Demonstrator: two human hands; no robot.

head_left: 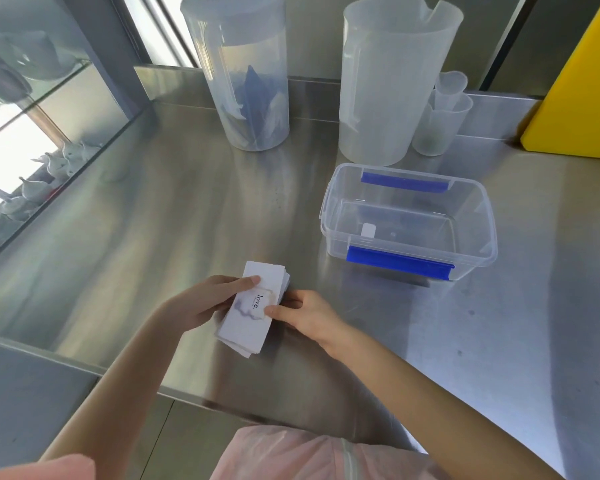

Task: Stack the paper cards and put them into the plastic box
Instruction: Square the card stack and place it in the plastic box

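Note:
A stack of white paper cards (248,322) lies between both hands just above the steel table, the top card printed with "love." and a pale cloud picture. My left hand (201,303) grips the stack's left edge with the thumb on top. My right hand (305,315) holds the right edge, thumb pressed on the top card. The lower cards stick out unevenly at the near end. The clear plastic box (478,216) with blue latches stands open to the right and farther back, with only a small white label inside.
Two tall translucent pitchers (246,74) (392,81) and small nested cups (444,112) stand behind the box. A yellow board (579,88) leans at the far right. The table's front edge (187,393) runs near my body; a glass panel borders the left.

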